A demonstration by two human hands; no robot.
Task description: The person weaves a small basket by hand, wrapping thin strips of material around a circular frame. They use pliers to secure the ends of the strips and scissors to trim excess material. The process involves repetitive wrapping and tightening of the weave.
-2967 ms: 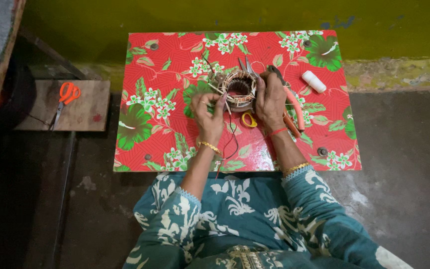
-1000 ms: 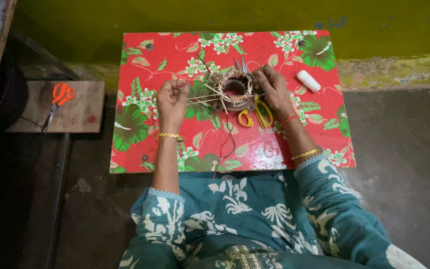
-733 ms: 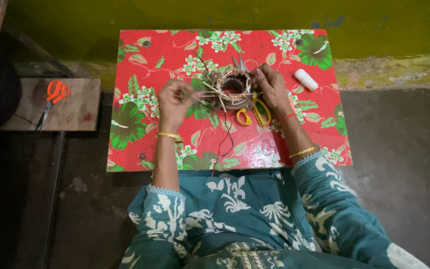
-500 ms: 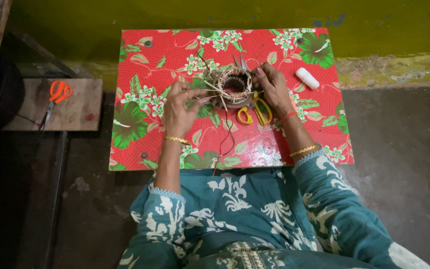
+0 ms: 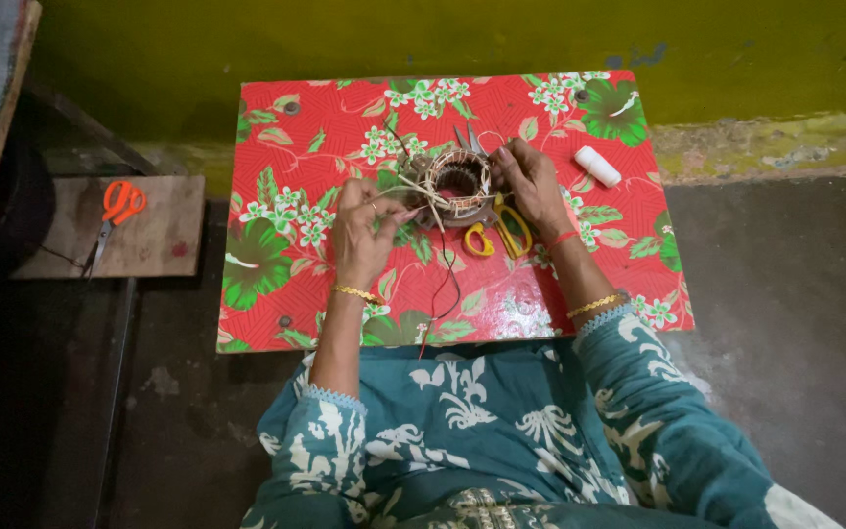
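Observation:
A round wound coil with copper wire and pale strips sticking out lies on the red flowered tabletop. My right hand grips the coil's right side and steadies it. My left hand sits to the lower left of the coil and pinches a pale strip that runs from it. Thin dark and red wires trail from the coil toward my lap. Yellow-handled scissors lie just below the coil, partly under my right hand.
A white cylinder lies on the table to the right of my hand. Orange-handled scissors rest on a wooden board at the left. A yellow-green wall stands behind the table. Dark floor surrounds it.
My left hand has come down and right, from a raised spot left of the coil to just below it, still pulling the strip. My right hand stays on the coil.

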